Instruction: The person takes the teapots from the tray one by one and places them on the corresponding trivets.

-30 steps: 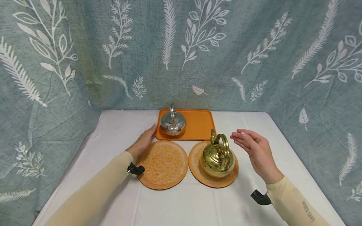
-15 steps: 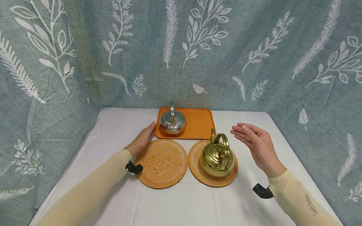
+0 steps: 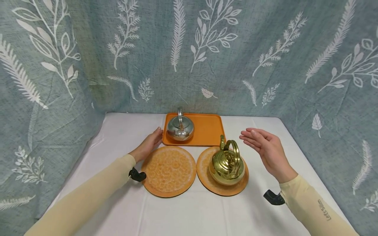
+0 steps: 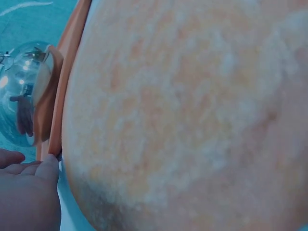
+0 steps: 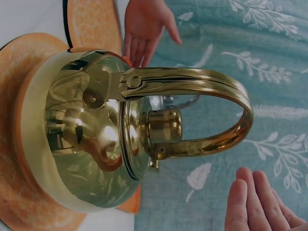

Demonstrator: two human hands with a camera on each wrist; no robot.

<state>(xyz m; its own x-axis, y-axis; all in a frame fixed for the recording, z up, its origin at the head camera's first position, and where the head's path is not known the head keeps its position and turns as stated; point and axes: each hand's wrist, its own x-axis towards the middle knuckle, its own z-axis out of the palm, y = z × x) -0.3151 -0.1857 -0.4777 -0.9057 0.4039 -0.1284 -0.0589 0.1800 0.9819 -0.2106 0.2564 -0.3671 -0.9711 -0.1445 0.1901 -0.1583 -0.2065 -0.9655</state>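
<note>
My left hand (image 3: 147,143) reaches to the near left corner of the orange tray (image 3: 208,131), its fingertips right at the rim and its fingers extended. On the left part of that tray stands a silver kettle (image 3: 180,128) with its handle up. My right hand (image 3: 273,154) hovers to the right of the gold kettle (image 3: 225,167), fingers straight and together, holding nothing. The gold kettle sits on the right round orange placemat (image 3: 203,164), spout toward the tray. In the right wrist view the gold kettle (image 5: 91,134) is large, with my right fingers (image 5: 260,207) apart from its handle.
A second round orange placemat (image 3: 169,172) lies on the left, beneath my left wrist's camera and beside the right placemat. A white cloth (image 3: 189,216) covers the table. Blue-green curtains with white leaf patterns (image 3: 147,49) enclose the back and sides.
My right hand has risen slightly. My left forearm has shifted a little to the left, while the fingertips stay by the tray corner. Both kettles, the tray and the placemats keep their places.
</note>
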